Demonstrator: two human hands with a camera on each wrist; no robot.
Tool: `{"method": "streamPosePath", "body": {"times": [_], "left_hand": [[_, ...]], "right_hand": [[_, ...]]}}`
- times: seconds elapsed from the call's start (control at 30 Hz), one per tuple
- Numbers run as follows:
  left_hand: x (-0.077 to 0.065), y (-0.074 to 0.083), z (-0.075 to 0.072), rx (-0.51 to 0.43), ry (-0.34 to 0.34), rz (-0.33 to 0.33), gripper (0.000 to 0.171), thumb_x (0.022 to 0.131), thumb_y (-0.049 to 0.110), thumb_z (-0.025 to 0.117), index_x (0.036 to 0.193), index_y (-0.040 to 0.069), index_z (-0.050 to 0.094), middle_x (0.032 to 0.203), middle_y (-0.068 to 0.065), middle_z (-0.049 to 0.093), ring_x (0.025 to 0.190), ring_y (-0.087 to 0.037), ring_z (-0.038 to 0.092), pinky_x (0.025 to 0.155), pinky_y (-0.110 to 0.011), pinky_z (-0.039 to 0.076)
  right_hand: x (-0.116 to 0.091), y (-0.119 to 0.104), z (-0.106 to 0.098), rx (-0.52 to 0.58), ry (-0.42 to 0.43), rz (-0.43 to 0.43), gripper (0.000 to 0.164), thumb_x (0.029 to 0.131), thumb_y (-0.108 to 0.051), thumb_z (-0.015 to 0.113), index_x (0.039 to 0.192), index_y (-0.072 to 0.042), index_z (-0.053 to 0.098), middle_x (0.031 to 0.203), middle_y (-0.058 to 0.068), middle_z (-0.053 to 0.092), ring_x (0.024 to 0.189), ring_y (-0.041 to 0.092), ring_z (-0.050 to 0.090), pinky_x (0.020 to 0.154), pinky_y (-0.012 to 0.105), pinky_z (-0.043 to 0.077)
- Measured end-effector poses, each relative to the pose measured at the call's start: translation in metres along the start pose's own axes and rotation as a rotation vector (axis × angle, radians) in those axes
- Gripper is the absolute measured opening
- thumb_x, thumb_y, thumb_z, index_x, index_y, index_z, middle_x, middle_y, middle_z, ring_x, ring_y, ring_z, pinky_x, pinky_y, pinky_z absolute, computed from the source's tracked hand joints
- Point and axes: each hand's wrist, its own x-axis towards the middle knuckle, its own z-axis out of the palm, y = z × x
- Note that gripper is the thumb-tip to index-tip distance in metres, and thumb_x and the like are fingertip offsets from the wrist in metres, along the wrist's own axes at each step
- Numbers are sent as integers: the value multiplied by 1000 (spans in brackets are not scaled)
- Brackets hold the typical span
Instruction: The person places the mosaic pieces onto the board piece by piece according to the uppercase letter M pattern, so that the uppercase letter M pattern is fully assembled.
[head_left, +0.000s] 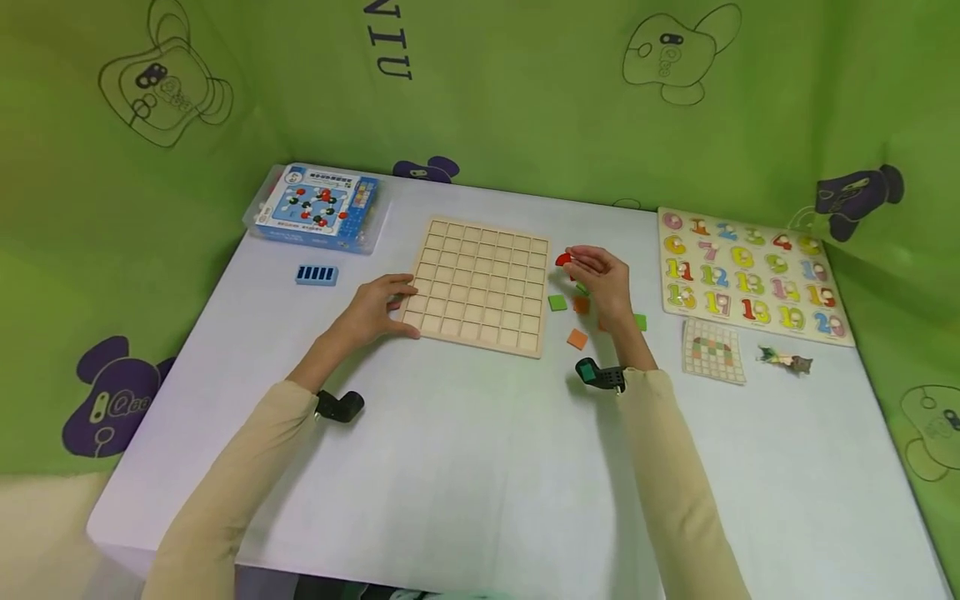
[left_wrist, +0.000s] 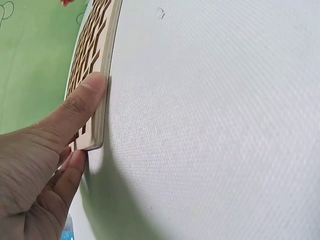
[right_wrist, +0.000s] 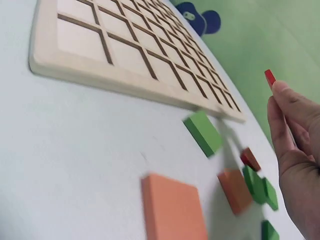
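Observation:
A square wooden grid board (head_left: 480, 283) lies on the white table. My left hand (head_left: 372, 310) holds it by its left side; in the left wrist view the thumb (left_wrist: 82, 100) lies along the rim and the other fingers curl at the corner. Beyond the board's right side, my right hand (head_left: 609, 285) pinches a small red piece (right_wrist: 270, 76) between thumb and fingertips, above the table. Below that hand are scattered green tiles (head_left: 557, 302) and orange tiles (head_left: 577, 339), partly hidden by the hand and wrist.
A boxed molecule set (head_left: 315, 208) stands at the back left, with a small blue slotted block (head_left: 317, 275) before it. To the right are a number puzzle board (head_left: 750, 275), a patterned grid card (head_left: 712, 351) and a small figure (head_left: 784, 360). Green cloth hangs behind the table.

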Motion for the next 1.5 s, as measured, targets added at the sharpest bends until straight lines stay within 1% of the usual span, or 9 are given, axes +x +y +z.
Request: {"method": "streamPosePath", "body": {"times": [0.17, 0.4, 0.6, 0.77, 0.97, 1.03, 1.27, 1.37, 1.5], "left_hand": [[5, 2, -5, 31, 0, 3, 76, 67, 18, 87, 131, -5, 54, 149, -17, 36, 124, -34, 50, 97, -32, 52], [5, 3, -10, 36, 3, -12, 75, 68, 18, 88, 131, -4, 54, 149, -15, 36, 118, -34, 55, 95, -33, 53], [5, 1, -9, 13, 8, -20, 75, 67, 18, 88, 131, -3, 54, 149, -14, 36, 120, -33, 54, 96, -32, 53], [4, -2, -7, 6, 13, -16, 75, 67, 18, 89, 130, -4, 55, 149, -15, 37, 121, -33, 53, 96, -31, 52], [2, -5, -4, -5, 10, -12, 75, 66, 18, 89, 130, -4, 55, 148, -15, 37, 121, -33, 53, 96, -31, 52], [2, -6, -4, -11, 11, -10, 75, 66, 18, 89, 130, -4, 55, 148, -15, 37, 122, -33, 53, 97, -31, 52], [-1, -5, -5, -28, 24, -17, 75, 66, 15, 89, 129, -5, 55, 149, -15, 37, 124, -33, 50, 98, -32, 51], [-2, -4, -4, -26, 25, -11, 75, 66, 14, 89, 129, -5, 55, 148, -16, 37, 124, -34, 50, 98, -32, 51], [-1, -3, -1, -38, 21, 7, 75, 65, 13, 89, 129, -6, 55, 148, -17, 37, 128, -34, 46, 98, -32, 51]], "right_hand": [[6, -1, 15, -12, -23, -29, 30, 82, 6, 70, 112, 7, 64, 101, 2, 71, 89, 10, 66, 82, 17, 56], [12, 3, 39, 24, -111, -60, 31, 83, 10, 68, 112, 10, 61, 102, 5, 70, 91, 13, 65, 83, 18, 56], [15, 13, 62, 2, -163, -94, 31, 82, 12, 67, 112, 14, 60, 101, 6, 70, 89, 13, 65, 82, 19, 56], [15, 23, 83, -29, -190, -89, 27, 83, 10, 68, 109, 11, 63, 101, 7, 71, 87, 12, 64, 79, 18, 56], [16, 35, 104, -81, -213, -97, 28, 82, 8, 70, 109, 11, 63, 105, 14, 70, 87, 11, 64, 82, 20, 56], [16, 36, 110, -91, -217, -92, 28, 82, 8, 70, 109, 11, 63, 107, 17, 68, 89, 14, 64, 83, 20, 56], [9, 19, 134, -186, -258, -130, 29, 83, 11, 67, 110, 18, 59, 111, 34, 60, 99, 42, 59, 81, 23, 56], [6, 13, 142, -245, -242, -136, 29, 83, 10, 67, 110, 19, 59, 110, 34, 60, 99, 43, 58, 83, 25, 56], [8, 16, 146, -258, -223, -152, 28, 82, 11, 68, 107, 18, 61, 107, 33, 62, 96, 42, 59, 83, 31, 57]]}}
